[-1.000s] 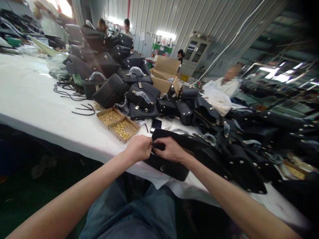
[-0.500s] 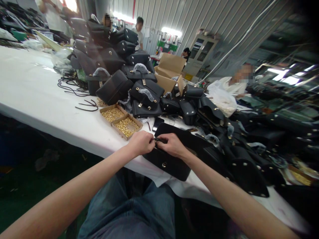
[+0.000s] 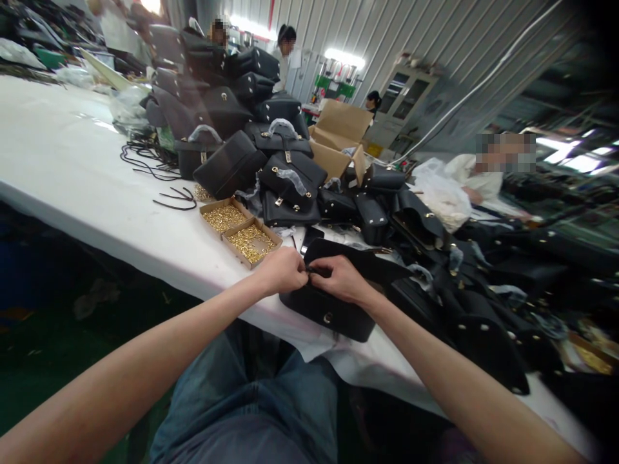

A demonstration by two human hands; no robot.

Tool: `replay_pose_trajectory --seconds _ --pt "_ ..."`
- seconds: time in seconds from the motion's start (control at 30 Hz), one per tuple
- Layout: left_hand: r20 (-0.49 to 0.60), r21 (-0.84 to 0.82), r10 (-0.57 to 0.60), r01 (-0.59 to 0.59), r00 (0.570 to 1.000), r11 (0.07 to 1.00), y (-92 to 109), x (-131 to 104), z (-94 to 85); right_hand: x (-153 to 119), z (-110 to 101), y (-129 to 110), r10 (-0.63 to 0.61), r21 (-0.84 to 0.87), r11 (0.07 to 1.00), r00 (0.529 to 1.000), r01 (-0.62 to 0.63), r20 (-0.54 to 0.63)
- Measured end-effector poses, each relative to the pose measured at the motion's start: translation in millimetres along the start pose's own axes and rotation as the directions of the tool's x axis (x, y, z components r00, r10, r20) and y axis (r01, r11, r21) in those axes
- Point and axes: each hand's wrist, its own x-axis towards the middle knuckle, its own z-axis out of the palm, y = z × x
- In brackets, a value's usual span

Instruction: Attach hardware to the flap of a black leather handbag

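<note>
A black bag (image 3: pixel 338 317) lies at the table's front edge, its dark flap (image 3: pixel 358 261) raised behind my hands and a small metal fitting on its front. Fingers closed, my left hand (image 3: pixel 287 270) pinches at the bag's upper left edge. Close beside it, my right hand (image 3: pixel 338 277) is also closed, thumb and fingertips meeting there. Whatever small dark piece lies between the fingertips is too small to make out. Left of the bag, two cardboard trays (image 3: pixel 223 218) hold small gold-coloured metal parts.
Black bags (image 3: pixel 229 164) are piled behind the trays, and more (image 3: pixel 476 322) lie to the right. An open cardboard box (image 3: pixel 333 158) stands behind them. Dark cords (image 3: pixel 176 198) lie on the white table (image 3: pixel 97 187). A person (image 3: pixel 483 174) sits across the table at right.
The view has shifted slightly, so most things appear further right. Both hands stay at the bag's edge. The person at the right shows more of an arm, and a person in the back has turned the head.
</note>
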Motion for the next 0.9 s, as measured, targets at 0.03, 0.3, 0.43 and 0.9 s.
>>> replay_pose_trajectory --seconds 0.03,0.3,0.43,0.9 --pt "0.003 -0.001 -0.004 0.004 1.0 1.0 -0.8 0.2 0.5 -0.1 0.0 -1.1 -0.017 -0.019 1.0 1.0 0.017 -0.004" --pt "0.03 -0.135 -0.036 0.04 0.999 0.99 -10.9 4.2 3.9 -3.3 6.4 -8.0 -0.026 -0.058 0.998 0.999 0.024 -0.036" --pt "0.09 -0.22 -0.04 0.059 0.995 0.974 -12.9 6.5 1.5 -5.8 11.0 -7.5 0.05 0.025 0.999 0.997 -0.048 -0.064" --pt "0.032 -0.034 0.029 -0.028 0.999 0.999 -9.3 -2.1 -6.8 -0.3 10.2 -16.3 0.057 -0.017 0.998 0.998 -0.057 -0.04"
